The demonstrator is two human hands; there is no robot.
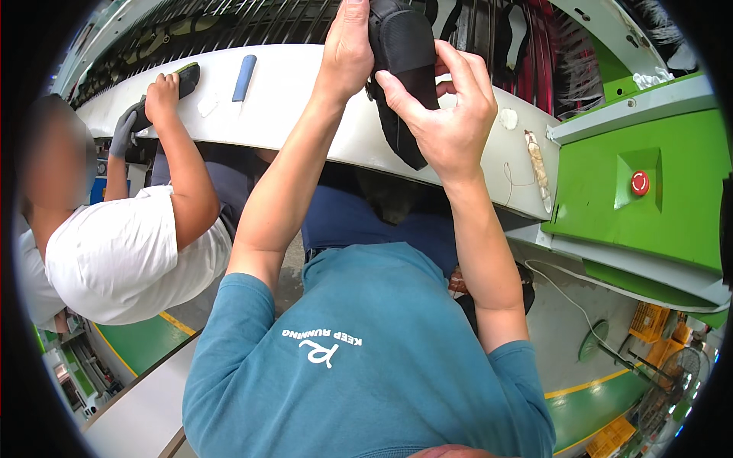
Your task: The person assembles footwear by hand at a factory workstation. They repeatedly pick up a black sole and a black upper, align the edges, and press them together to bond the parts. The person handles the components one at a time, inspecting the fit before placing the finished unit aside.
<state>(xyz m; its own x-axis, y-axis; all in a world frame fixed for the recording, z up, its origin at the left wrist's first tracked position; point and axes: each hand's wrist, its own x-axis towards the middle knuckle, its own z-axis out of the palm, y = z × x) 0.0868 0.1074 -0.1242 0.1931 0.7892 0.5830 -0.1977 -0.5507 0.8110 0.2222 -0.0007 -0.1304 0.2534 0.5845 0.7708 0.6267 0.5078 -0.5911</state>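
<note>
A black shoe upper (416, 84) is held up over the white table edge, its narrower end hanging down. My left hand (347, 53) grips its left side near the top, the fingers mostly hidden behind it. My right hand (458, 111) holds the right side, with the thumb on the black surface and the fingers bent at the far edge. Part of the upper's top end is cut off by the picture's edge.
A blue bar (243, 78), a white lump (508, 118) and a wrapped stick (537, 169) lie on the white table (290, 65). Metal rods run behind it. At right stands a green machine with a red button (640, 182). A co-worker at left handles a dark shoe piece (188, 79).
</note>
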